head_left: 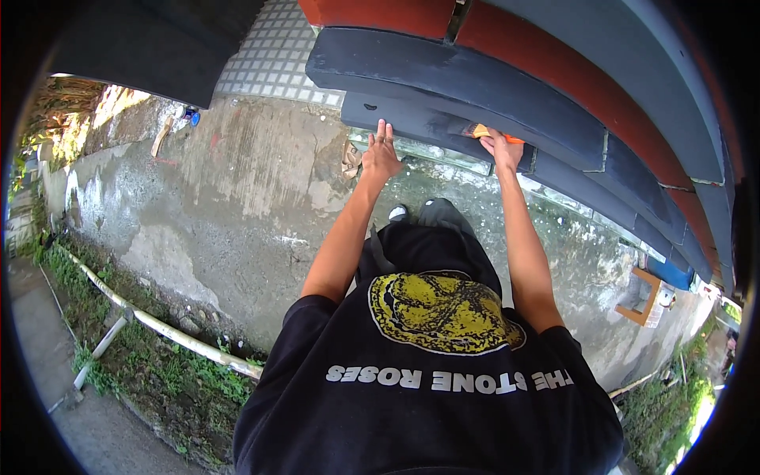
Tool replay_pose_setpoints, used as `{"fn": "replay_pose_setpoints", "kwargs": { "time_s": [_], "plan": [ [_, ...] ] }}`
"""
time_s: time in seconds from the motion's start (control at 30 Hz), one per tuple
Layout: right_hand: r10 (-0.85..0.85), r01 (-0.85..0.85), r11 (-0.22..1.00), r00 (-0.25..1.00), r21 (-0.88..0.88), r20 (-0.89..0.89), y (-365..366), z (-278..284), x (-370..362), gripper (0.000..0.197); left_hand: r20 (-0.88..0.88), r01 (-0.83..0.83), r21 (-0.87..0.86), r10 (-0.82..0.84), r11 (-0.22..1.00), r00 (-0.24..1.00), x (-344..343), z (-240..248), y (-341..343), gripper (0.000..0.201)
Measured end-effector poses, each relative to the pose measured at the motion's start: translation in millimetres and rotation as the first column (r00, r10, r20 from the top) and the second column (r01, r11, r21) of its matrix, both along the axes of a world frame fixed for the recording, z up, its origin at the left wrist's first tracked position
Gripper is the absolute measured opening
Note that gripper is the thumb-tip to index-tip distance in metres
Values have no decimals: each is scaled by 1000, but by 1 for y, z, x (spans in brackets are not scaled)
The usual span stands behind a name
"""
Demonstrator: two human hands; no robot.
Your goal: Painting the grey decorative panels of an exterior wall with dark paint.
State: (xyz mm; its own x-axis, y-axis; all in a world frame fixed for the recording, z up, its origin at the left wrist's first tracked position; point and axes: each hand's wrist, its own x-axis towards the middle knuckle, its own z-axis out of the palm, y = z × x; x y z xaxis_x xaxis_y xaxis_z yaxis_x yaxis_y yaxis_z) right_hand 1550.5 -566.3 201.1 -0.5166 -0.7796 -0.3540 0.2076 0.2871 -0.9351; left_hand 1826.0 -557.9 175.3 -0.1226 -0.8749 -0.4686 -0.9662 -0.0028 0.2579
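While I watch the right hand (502, 150) grip a yellow-and-orange brush (480, 131) at one o'clock, the left hand (381, 158) spreads at twelve by a dark-grey ledge (404, 116); white lettering (451, 382) crosses the black T-shirt (427, 427).

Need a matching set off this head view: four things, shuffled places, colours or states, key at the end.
Things:
1. Left hand
2. Right hand
3. Pole
4. Tiles

Descriptions:
A. Pale, running above greenery at lower left
B. Holding a brush with an orange handle
C. In a checked grid near the picture's top
D. Holding nothing, fingers up by the grey panel

Pairs: 1-D, 2-B, 3-A, 4-C
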Motion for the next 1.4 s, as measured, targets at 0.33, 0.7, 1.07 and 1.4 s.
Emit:
{"fn": "replay_pose_setpoints", "kwargs": {
  "time_s": [0.33, 0.7, 1.07, 1.4],
  "plan": [
    [-133, 167, 985, 571, -44, -810, 46, 54, -9, 19, 5, -1, -24, 1, 1000, 1000, 4, -7, 2, 95],
    [256, -423, 899, 300, 112, -919, 19, 52, 109, 14, -31, 2, 5, -2, 1000, 1000, 4, -7, 0, 97],
    [15, -24, 1000, 723, -4, -691, 60, 12, 0, 15, -56, 25, 14, -24, 1000, 998, 11, -3, -2, 96],
    [6, -115, 992, 483, -57, -876, 72, 36, 28, 8, -55, 14, 23, -13, 1000, 998, 11, -1, -1, 96]
  ]
}}
